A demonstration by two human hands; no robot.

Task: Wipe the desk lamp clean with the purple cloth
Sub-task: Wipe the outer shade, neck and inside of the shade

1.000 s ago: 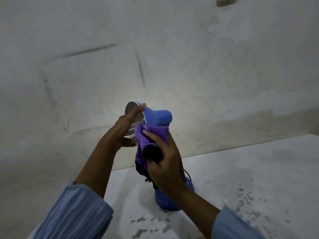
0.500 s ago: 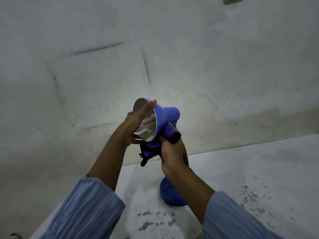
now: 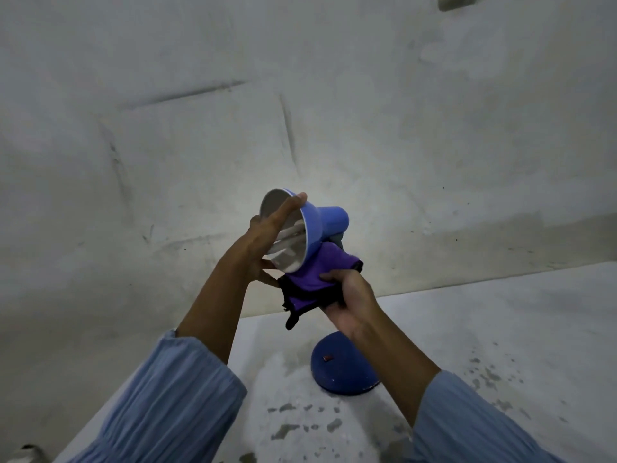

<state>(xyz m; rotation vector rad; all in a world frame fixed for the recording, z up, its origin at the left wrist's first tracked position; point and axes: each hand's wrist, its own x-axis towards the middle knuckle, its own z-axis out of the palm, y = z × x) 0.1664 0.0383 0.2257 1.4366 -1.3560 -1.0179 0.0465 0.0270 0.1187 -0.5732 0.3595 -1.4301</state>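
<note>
Left hand grips rim of lamp shade, thumb over top edge, fingers curled beneath, steadying it. Shade mouth faces left; shade's long axis runs left-right. Purple cloth sits just below shade, around lamp neck, directly above lamp base. Right hand nearer, fingers clenched on cloth. Count: one lamp, one cloth, two hands.

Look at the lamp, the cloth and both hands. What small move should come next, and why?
Probably slide the cloth up and around the outside of the shade. The right hand presses the cloth just under the shade, by the neck, while the left hand steadies the shade's rim. The blue outside of the shade is bare above the cloth, and the base stands on the table.
</note>
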